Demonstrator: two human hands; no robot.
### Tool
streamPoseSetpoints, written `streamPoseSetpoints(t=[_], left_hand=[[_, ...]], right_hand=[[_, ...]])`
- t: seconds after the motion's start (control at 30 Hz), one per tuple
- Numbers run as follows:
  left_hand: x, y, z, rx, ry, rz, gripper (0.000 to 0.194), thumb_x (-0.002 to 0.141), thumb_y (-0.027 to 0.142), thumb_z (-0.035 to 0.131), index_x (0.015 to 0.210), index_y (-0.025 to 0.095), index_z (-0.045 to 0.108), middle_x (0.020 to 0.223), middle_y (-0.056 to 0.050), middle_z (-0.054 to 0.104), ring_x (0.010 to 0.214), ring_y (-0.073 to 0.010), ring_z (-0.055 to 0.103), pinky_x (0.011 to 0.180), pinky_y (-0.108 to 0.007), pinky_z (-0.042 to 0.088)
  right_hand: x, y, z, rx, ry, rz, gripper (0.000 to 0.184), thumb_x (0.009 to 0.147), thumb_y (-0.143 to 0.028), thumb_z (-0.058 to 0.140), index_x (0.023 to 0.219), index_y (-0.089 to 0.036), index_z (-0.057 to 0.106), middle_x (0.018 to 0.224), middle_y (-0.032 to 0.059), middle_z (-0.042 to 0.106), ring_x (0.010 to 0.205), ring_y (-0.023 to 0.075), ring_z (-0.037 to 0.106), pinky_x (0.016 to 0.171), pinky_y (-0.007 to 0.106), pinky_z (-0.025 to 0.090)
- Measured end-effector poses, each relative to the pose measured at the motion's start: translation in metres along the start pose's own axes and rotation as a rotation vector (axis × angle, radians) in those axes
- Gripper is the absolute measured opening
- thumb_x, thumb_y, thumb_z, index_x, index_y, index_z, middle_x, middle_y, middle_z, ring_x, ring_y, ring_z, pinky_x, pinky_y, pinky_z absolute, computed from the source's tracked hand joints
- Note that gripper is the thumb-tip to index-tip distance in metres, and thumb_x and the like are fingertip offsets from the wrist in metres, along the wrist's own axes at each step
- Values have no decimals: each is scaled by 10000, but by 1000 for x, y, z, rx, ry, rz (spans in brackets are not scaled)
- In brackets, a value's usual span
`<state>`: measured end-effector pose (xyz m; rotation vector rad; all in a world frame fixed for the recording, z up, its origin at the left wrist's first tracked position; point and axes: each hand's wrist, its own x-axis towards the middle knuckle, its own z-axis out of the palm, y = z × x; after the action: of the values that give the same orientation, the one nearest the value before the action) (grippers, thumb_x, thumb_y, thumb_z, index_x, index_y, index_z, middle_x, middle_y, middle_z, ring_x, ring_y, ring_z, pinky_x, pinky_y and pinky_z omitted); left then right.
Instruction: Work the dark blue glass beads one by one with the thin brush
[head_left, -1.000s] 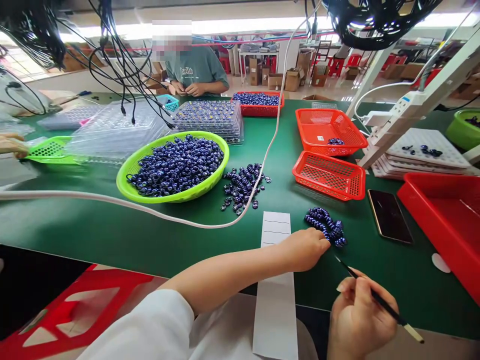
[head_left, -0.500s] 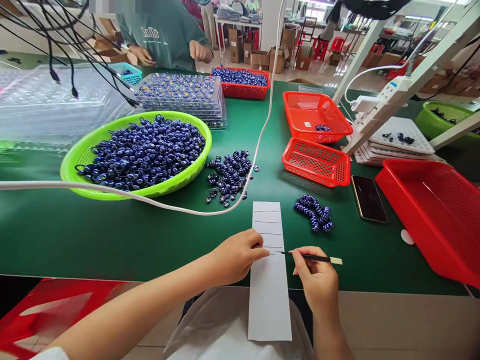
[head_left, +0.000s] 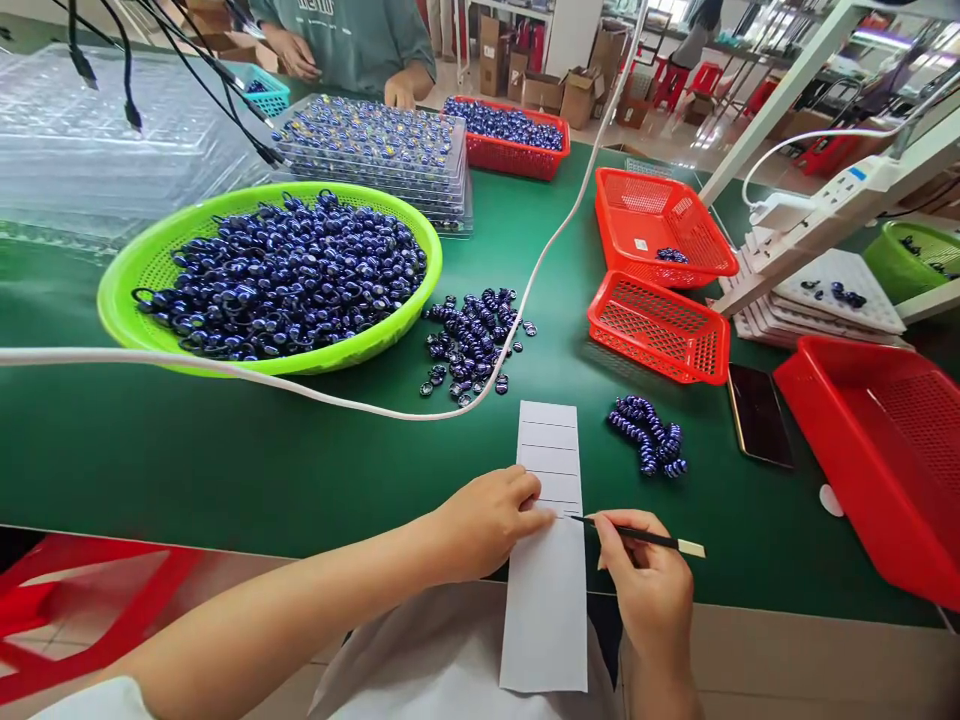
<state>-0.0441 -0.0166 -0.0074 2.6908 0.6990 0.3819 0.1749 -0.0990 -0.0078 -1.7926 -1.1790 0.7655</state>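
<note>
A long white paper strip [head_left: 546, 610] with several thin black cross lines lies over the table's front edge. My left hand [head_left: 491, 522] rests on its left side, fingers curled and fingertips pressed together near the lowest lines. What those fingertips hold, if anything, is too small to make out. My right hand [head_left: 649, 580] pinches a slim black pointed tool [head_left: 649, 537] with a cream end. Its tip touches or hovers over the strip beside my left fingertips. To the right, a curved row of shiny dark-blue ring-shaped pieces [head_left: 646, 435] lies on the green table.
A loose pile of blue pieces [head_left: 480, 335] lies near a heaped green basket [head_left: 112, 315]. A white cable [head_left: 375, 407] crosses the table. Red baskets [head_left: 660, 325], a phone [head_left: 759, 415] and a large red bin [head_left: 840, 450] stand right. Opposite, a person sits behind stacked clear trays [head_left: 375, 165].
My left hand has moved from the row of blue pieces back to the paper strip. My right hand has brought the black tool left to the strip. The camera view has shifted too.
</note>
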Motion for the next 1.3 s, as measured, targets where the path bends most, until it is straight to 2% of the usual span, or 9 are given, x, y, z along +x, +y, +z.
streamPoseSetpoints(t=[0.13,0.3,0.53,0.73,0.93,1.07,1.2,1.3], left_hand=[[-1,0,1,4,-7,8,403,800,57,513,1160,198,627,933,-82,528,769,-190,447,645,-304,426],[-1,0,1,9,3,9,440,795,46,524,1196,206,614,931,-75,527,767,-186,443,647,-300,421],[1,2,-4,17,-1,9,363,837,61,495,1147,193,629,889,-72,524,745,-184,428,628,-297,400],[0,2,-3,24,6,7,371,810,36,494,1111,195,641,875,-69,517,736,-181,415,621,-291,387],[1,2,-3,28,-16,6,337,828,61,504,1107,196,638,893,-76,524,752,-186,428,639,-294,410],[1,3,-4,15,-16,-1,371,793,46,517,1105,198,649,888,-76,536,754,-189,444,638,-293,420],[-1,2,-3,-59,37,-22,437,780,8,481,1134,191,660,919,-89,586,795,-195,505,679,-300,470],[-1,1,-5,-298,173,-121,427,846,16,425,1170,169,657,1024,-108,655,899,-191,592,764,-304,519]], right_hand=[[0,1,-1,68,19,15,276,849,-457,698,866,-182,689,627,-4,625,510,128,573,484,224,480],[2,0,1,50,14,19,290,836,-465,710,873,-178,686,627,-1,631,507,131,573,480,231,484],[3,-7,0,105,-4,46,280,819,-456,731,850,-179,698,620,-3,625,496,120,564,462,216,484],[1,-17,3,96,70,82,325,796,-503,734,816,-182,689,587,-16,599,483,114,547,446,210,461],[3,-10,2,59,10,59,296,806,-468,737,828,-176,697,608,-5,620,484,117,556,446,213,473],[3,-7,1,139,40,70,270,797,-430,758,839,-169,701,618,1,631,469,111,539,423,212,451],[3,-7,1,303,112,57,257,775,-400,781,805,-158,699,619,13,644,427,96,501,382,210,406],[3,-6,0,416,190,18,245,758,-370,798,777,-152,687,701,50,697,416,88,505,382,218,400]])
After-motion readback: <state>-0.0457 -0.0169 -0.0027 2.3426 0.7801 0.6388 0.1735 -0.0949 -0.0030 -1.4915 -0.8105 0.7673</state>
